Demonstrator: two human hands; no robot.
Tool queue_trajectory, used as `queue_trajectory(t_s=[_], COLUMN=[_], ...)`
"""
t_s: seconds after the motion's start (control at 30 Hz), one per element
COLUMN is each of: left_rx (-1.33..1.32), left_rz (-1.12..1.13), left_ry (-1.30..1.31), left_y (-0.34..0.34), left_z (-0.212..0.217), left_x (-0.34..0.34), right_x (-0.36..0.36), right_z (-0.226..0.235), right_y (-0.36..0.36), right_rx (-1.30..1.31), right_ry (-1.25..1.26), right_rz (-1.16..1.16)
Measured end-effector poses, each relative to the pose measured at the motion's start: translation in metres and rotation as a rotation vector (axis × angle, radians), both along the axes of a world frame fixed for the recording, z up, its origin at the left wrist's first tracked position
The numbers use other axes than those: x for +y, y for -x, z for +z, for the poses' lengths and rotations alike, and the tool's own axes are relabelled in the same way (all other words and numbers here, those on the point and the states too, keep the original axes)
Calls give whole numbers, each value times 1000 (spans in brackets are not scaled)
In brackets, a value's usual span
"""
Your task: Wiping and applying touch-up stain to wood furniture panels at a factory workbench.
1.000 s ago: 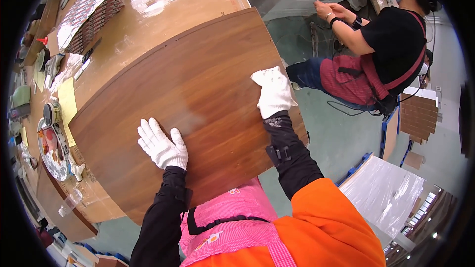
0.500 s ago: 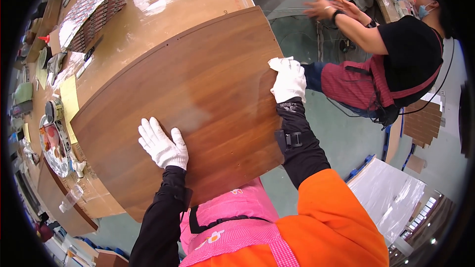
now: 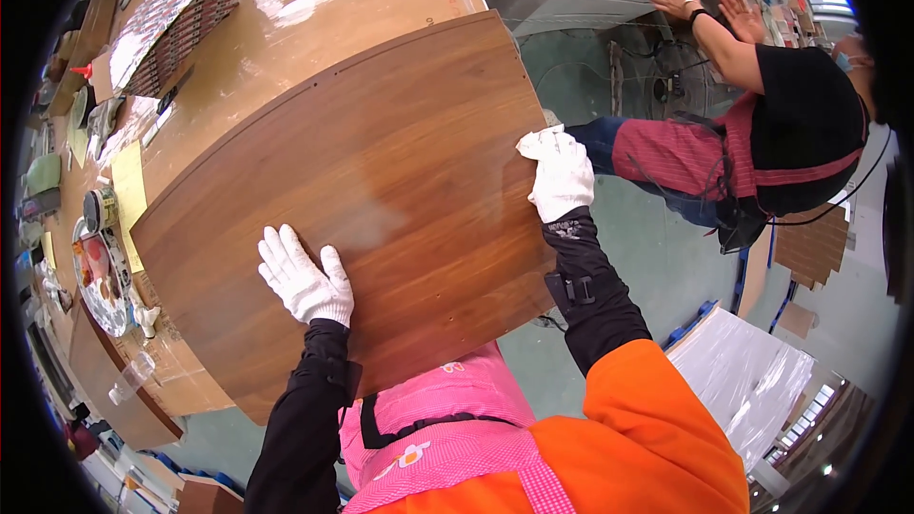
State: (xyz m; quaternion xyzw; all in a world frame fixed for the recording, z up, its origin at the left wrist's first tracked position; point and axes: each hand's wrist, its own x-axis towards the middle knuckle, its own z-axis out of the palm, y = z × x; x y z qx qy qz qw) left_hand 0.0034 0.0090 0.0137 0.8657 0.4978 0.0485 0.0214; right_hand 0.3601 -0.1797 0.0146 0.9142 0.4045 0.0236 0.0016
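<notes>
A large brown wood-grain panel (image 3: pixel 400 181) lies in front of me, its near edge against my pink apron. My left hand (image 3: pixel 305 276), in a white knit glove, rests flat on the panel's left part with the fingers spread. At the right edge of the panel is my right hand (image 3: pixel 562 176), also gloved in white. Its fingers are closed on a white cloth (image 3: pixel 539 141) pressed against that edge. The glove hides most of the cloth.
The panel lies on a cardboard-covered table (image 3: pixel 352 0). Left of it are a paint-smeared round lid (image 3: pixel 103 271), a tin (image 3: pixel 99 207), yellow sandpaper (image 3: pixel 129 195) and a plastic cup (image 3: pixel 133 376). A co-worker (image 3: pixel 800 124) stands at right, near a wrapped stack (image 3: pixel 733 381).
My right hand has slid a little down along the panel's right edge, with the cloth. My left hand stays flat. The co-worker has shifted right, hands now apart.
</notes>
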Motion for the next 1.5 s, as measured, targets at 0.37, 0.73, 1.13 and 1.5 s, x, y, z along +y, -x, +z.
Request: queue_trajectory(t_s=[0.37, 0.73, 1.13, 1.5], left_rx=[9, -34, -28, -28], left_rz=[17, 9, 4, 15], left_ry=[13, 15, -2, 10], left_y=[0, -1, -1, -1], left_z=[-1, 1, -4, -3], left_x=[1, -1, 0, 2], right_x=[2, 2, 4, 6], right_z=[15, 19, 24, 35], right_y=[-1, -9, -17, -13], right_rx=[23, -56, 45, 151], right_ry=[-22, -124, -80, 30], right_rz=[76, 160, 154, 179])
